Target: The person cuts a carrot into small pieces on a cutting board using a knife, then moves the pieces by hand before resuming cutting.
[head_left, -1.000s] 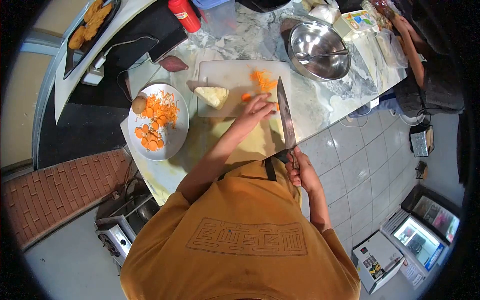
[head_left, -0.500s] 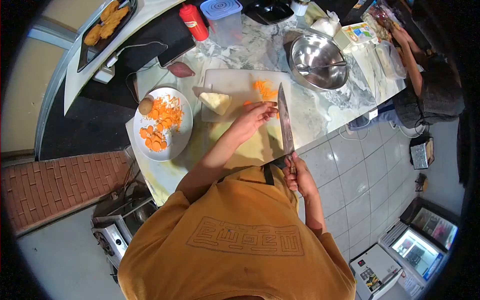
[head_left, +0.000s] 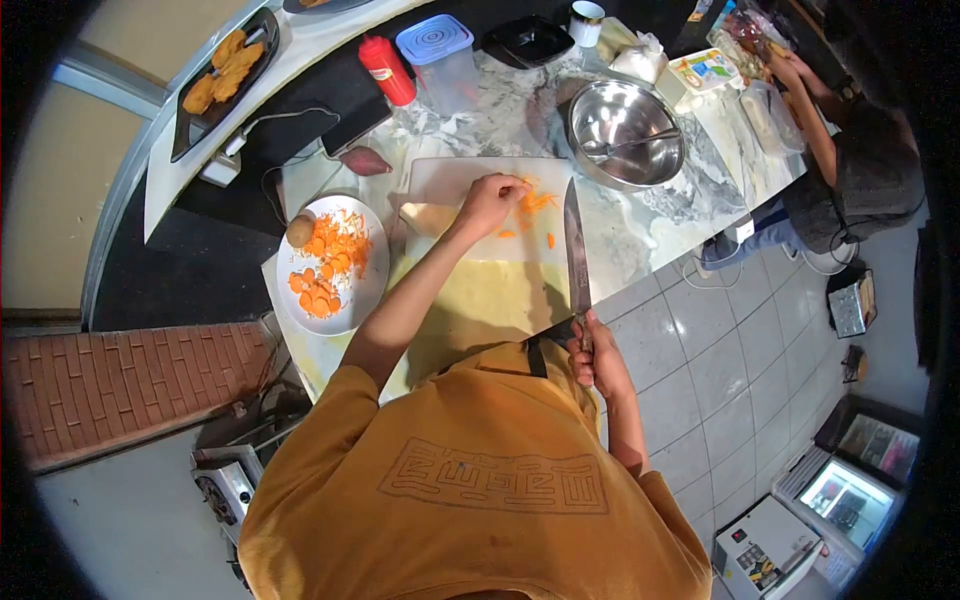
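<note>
While knife hovers, bowl, plate flank board

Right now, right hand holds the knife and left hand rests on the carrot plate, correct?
No: the head view shows the left hand on the cutting board beside the shredded carrot, not on the plate. The right hand holds the knife.
</note>
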`<move>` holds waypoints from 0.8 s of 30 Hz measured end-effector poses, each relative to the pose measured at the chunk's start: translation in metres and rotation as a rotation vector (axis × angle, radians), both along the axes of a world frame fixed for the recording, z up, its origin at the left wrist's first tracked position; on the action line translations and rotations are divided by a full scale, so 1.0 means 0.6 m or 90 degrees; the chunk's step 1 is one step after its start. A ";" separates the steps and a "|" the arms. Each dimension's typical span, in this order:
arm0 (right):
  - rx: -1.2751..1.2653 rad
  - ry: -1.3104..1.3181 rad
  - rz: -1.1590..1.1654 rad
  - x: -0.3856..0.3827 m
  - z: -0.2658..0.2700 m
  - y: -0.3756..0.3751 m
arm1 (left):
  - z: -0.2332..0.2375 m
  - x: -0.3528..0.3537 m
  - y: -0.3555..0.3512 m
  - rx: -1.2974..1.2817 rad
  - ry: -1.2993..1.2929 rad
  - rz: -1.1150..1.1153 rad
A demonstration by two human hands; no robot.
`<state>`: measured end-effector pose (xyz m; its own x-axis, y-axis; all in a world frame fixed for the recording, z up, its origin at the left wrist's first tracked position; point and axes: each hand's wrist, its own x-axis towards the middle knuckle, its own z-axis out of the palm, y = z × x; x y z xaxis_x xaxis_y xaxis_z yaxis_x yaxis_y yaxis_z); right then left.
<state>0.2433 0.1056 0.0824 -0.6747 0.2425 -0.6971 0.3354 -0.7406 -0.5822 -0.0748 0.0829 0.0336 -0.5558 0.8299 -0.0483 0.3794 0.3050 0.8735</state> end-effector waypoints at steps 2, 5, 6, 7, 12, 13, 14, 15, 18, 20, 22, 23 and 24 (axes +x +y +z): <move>-0.004 -0.010 -0.003 0.007 -0.007 -0.001 | -0.005 0.001 0.004 0.016 -0.020 -0.008; 0.004 -0.027 -0.015 0.013 -0.012 -0.004 | -0.014 -0.001 0.006 0.053 -0.002 0.007; 0.009 -0.030 -0.010 0.014 -0.010 -0.004 | -0.015 -0.001 0.006 0.031 0.010 0.018; 0.014 -0.034 -0.004 0.015 -0.008 -0.004 | -0.016 -0.002 0.005 0.009 0.021 0.030; 0.015 -0.042 0.015 0.008 0.000 -0.004 | -0.015 -0.003 -0.002 0.046 0.179 -0.008; 0.011 -0.043 0.014 0.005 0.001 -0.004 | -0.014 -0.003 -0.003 0.057 0.228 -0.009; 0.012 -0.046 0.016 0.003 0.001 -0.004 | -0.012 -0.003 -0.003 0.058 0.225 -0.007; 0.016 -0.051 0.015 0.002 0.000 -0.005 | -0.011 -0.003 -0.003 0.034 0.205 -0.022; 0.040 -0.068 0.018 -0.005 0.006 -0.009 | -0.005 0.006 -0.007 0.079 0.224 -0.035; 0.059 -0.082 0.021 -0.009 0.008 -0.012 | 0.004 0.016 -0.018 0.145 0.264 -0.033; 0.138 -0.101 0.054 -0.009 0.002 -0.013 | 0.025 0.028 -0.035 0.087 0.359 -0.005; 0.138 -0.105 0.056 -0.007 -0.017 -0.017 | 0.023 0.034 -0.047 0.087 0.356 -0.003; 0.352 -0.093 0.085 -0.003 -0.047 -0.023 | 0.020 0.040 -0.061 0.049 0.342 -0.001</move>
<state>0.2417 0.0915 0.0543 -0.6302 0.5165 -0.5797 0.5109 -0.2864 -0.8106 -0.0509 0.0462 0.0458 -0.4844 0.8207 0.3028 0.7792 0.2474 0.5759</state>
